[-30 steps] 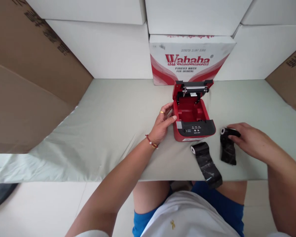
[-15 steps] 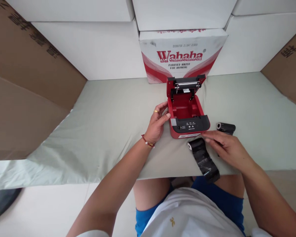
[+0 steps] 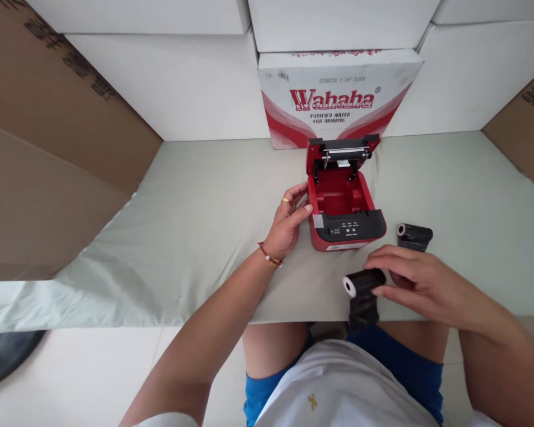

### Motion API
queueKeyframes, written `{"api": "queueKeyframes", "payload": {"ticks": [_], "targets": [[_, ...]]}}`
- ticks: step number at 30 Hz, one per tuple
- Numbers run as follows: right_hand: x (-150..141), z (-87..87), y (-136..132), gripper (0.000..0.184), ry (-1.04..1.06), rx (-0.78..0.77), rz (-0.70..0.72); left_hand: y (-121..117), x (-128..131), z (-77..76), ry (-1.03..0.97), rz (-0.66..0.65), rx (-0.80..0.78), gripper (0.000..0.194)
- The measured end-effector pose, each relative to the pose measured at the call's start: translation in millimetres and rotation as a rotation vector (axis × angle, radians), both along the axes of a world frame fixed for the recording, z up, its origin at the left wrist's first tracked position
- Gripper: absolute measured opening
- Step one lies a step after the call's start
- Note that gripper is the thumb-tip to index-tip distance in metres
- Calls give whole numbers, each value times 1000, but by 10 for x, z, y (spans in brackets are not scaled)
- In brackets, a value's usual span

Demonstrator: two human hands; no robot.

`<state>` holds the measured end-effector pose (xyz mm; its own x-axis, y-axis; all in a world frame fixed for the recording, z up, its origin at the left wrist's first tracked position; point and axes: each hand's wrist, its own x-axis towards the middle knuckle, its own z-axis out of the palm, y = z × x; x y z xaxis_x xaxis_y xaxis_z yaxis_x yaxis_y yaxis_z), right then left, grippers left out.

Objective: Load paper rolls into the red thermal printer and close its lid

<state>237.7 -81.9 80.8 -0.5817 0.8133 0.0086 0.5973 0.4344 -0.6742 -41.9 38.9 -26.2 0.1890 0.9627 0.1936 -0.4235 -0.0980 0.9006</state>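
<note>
A small red and black label printer (image 3: pixel 349 228) stands on the cloth with its lid tilted up, its red inside bare. My left hand (image 3: pixel 289 222) holds it by the left side, thumb near the front corner and fingers along the wall. In front of the printer, a roll of black ribbon (image 3: pixel 362 283) with a white core lies between the thumb and fingers of my right hand (image 3: pixel 413 281). Its loose end hangs toward the table's front edge. A second black ribbon roll (image 3: pixel 416 231) lies right of the printer, just beyond my right hand.
A Wahaha water carton (image 3: pixel 333 101) stands directly behind the printer. White boxes (image 3: pixel 173 83) line the back of the cloth-covered table (image 3: pixel 213 196). Brown cardboard (image 3: pixel 62 172) closes in the left side, and another brown box (image 3: pixel 525 124) stands at the right.
My right hand has moved down from the printer's front edge and closed on the near ribbon roll. The roll has turned and shifted slightly toward me. The left hand keeps its hold.
</note>
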Motion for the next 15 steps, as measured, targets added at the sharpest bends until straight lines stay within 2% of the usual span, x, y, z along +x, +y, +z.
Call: {"api": "queueKeyframes", "payload": {"ticks": [3, 6, 8, 11, 15], "targets": [[-56, 413, 126, 26, 74, 101, -98, -20, 0, -3, 50, 20, 27, 55], [-157, 631, 432, 23, 51, 245, -310, -41, 2, -34, 132, 65, 53, 53], [-245, 638, 693, 23, -2, 270, -387, -62, 3, -48, 177, 91, 58, 53], [-379, 514, 1042, 26, -128, 250, -388, -124, -5, -12, 252, 176, 89, 51], [-510, 317, 1294, 31, -300, 260, -355, -272, -35, 147, 450, 389, 355, 48]]}}
